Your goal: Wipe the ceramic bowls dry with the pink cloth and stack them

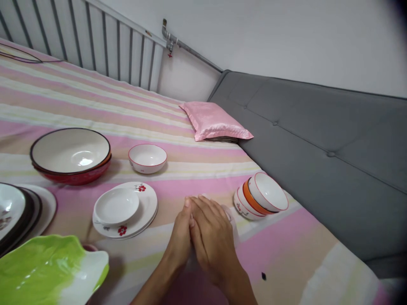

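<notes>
My left hand (180, 237) and my right hand (215, 237) are pressed together above the middle of the bed, with the right fingers lying across the left ones. Around and under them shows the edge of a pale, see-through thing (234, 228), too covered to name. Just to the right, a tilted stack of bowls (267, 197), white and orange, lies on the sheet. Left of my hands, a small white dish (117, 206) rests on white plates with red flowers (149, 207). A white bowl with a red rim (148, 158) stands behind them.
Large red-and-white bowls (71, 152) are nested at the left. Dark-rimmed plates (19, 212) and a green leaf-shaped dish (47, 271) fill the near left. A pink pillow (216, 120) leans near the grey headboard (305, 140). A small black piece (263, 276) lies on the striped sheet.
</notes>
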